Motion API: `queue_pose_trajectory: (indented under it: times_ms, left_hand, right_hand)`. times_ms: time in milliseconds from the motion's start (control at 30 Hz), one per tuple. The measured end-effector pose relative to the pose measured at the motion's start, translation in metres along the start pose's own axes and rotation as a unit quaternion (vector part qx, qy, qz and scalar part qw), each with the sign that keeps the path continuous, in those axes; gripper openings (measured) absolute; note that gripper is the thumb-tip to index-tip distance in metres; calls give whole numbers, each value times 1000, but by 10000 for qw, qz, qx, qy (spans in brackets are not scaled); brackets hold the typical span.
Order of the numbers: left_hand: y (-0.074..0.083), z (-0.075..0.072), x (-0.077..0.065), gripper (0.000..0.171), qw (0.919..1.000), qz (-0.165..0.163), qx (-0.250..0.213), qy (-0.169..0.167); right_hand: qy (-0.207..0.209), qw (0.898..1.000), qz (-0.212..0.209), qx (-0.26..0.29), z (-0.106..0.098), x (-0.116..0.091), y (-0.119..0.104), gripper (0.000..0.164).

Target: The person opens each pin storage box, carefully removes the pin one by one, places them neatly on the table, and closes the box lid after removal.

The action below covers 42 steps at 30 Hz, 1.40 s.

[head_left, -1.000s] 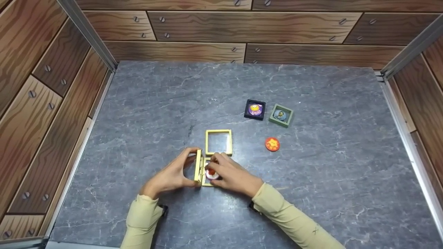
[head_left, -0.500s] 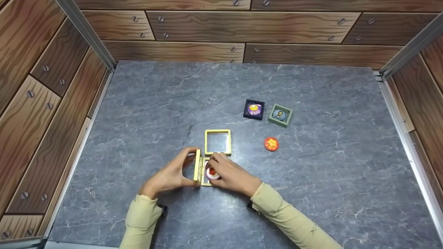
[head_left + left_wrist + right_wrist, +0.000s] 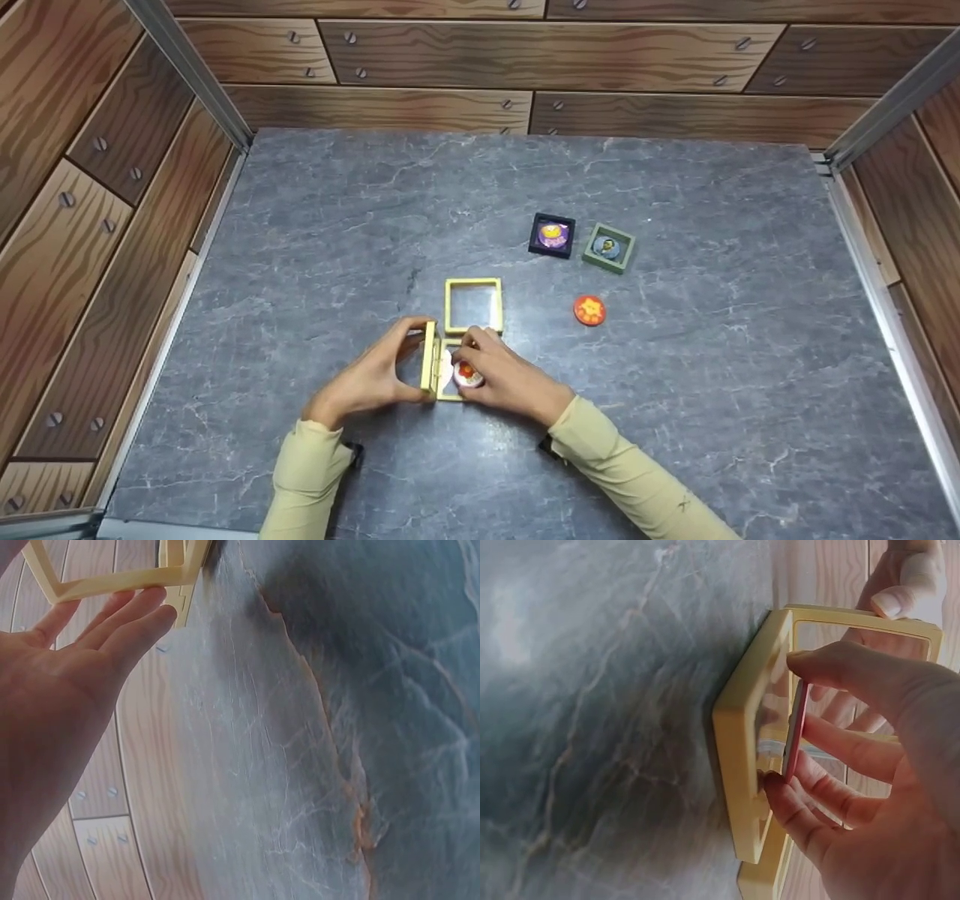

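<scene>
A yellow hinged display frame stands opened out like a book in the head view. Its lower half point(image 3: 450, 398) lies on the table, and its other half point(image 3: 428, 356) is raised upright. My left hand point(image 3: 364, 379) holds this raised half by its opposite edges, thumb at the near one and fingers at the far one. Over the lower half, my right hand point(image 3: 517, 382) pinches a round white badge point(image 3: 467, 373) with a red flower design. In the right wrist view the badge point(image 3: 796, 731) appears edge-on, tilted close over the clear film, between thumb and fingertips.
Just beyond the hinged frame lies another yellow frame point(image 3: 448, 307) with a clear window. Farther right are a black frame point(image 3: 552, 253) and a green frame point(image 3: 608, 265), each holding a round badge. A loose orange-red badge point(image 3: 590, 310) lies nearer. Wood-patterned walls enclose the table.
The white badge has shifted slightly right over the lower half of the frame with my right fingers. The left hand and the raised half stay nearly still.
</scene>
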<state>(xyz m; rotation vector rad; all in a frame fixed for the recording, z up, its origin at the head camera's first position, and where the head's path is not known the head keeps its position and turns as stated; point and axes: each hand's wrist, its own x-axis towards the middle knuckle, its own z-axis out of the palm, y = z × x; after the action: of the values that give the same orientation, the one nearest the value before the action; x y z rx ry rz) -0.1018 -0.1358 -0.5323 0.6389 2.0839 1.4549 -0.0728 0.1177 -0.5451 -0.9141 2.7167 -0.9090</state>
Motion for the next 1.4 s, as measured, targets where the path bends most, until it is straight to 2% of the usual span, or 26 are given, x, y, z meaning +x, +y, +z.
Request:
queue_pose_trajectory:
  times_ms: [167,300,500,667,833,1133,1400]
  left_hand:
    - [-1,0,0,102,9997,37,247,59]
    - [-2,0,0,103,9994,84,324,114]
    - [-6,1,-2,103,9998,200,12,72]
    - [-6,2,-2,104,9998,169,-103,71]
    - [-4,1,0,104,9999,157,12,63]
    - [-4,1,5,104,9998,180,-99,-12]
    - [-3,-1,5,106,9995,229,225,45]
  right_hand:
    - [132,9996,111,237,-4,-6,-1,37]
    - [270,9992,198,217,-10,-12,0,36]
    - [497,9980,338,175,-20,-22,5,37]
    - [655,9969,429,68,-28,-31,13,36]
    - [759,9947,687,31,-39,-43,24,39]
    - [955,9894,1091,-64,-50,-74,43,40]
    - [1175,9840,1336,-135,-54,-94,59,38]
